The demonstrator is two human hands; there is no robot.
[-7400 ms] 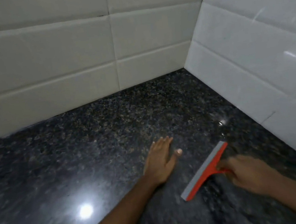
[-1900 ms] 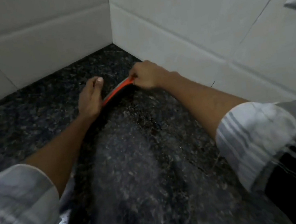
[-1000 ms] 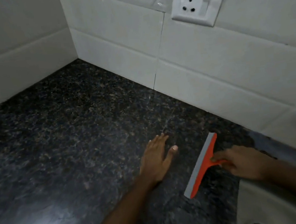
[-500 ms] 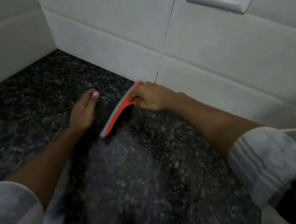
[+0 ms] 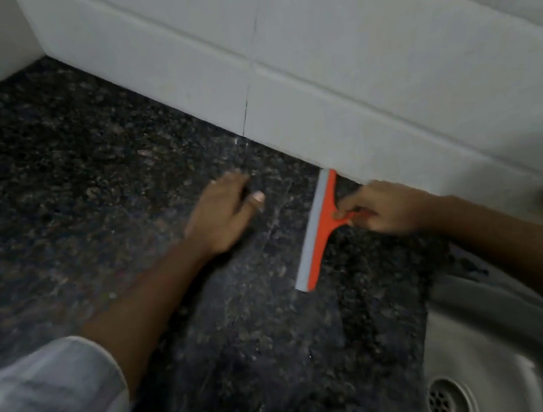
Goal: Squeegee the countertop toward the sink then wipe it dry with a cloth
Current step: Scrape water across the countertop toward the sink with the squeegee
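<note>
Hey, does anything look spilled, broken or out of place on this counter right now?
Nothing stands out. The right hand holds the orange squeegee blade-down on the dark granite countertop beside the sink; the left hand rests flat. Blur hides any water film.

The left hand [image 5: 225, 217] lies palm down, fingers together and pointing away from the body, thumb stretched out to the right, its bare forearm running back to a rolled pale sleeve [image 5: 47, 404] at the lower left. The right hand [image 5: 389, 207] reaches in from the right, knuckles up, its grip closed by thumb and curled fingers, the forearm bare.
</note>
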